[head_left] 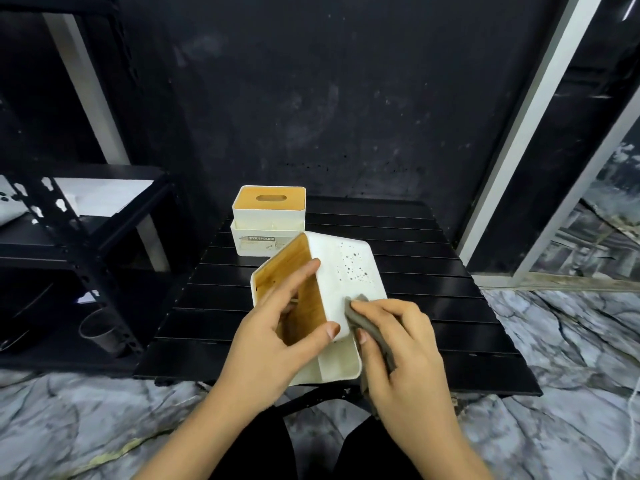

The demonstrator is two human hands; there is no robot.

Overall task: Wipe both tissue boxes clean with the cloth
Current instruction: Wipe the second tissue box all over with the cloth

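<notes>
Up close from the head camera, the left hand point(277, 327) grips a white tissue box point(332, 289) tipped on its side, thumb hooked over the near edge and fingers spread across its wooden lid point(287, 289). The right hand point(401, 344) holds a folded grey cloth point(363, 320), fingers curled round it, pressing it against the box's white face just below a patch of dark speckles point(353, 268). A second tissue box point(268, 220), upright with a slotted wooden top, stands behind on the black slatted desk point(433, 306), near the first but apart from it. To the left is a black metal shelf point(69, 237); below lies a marbled floor point(554, 375).
</notes>
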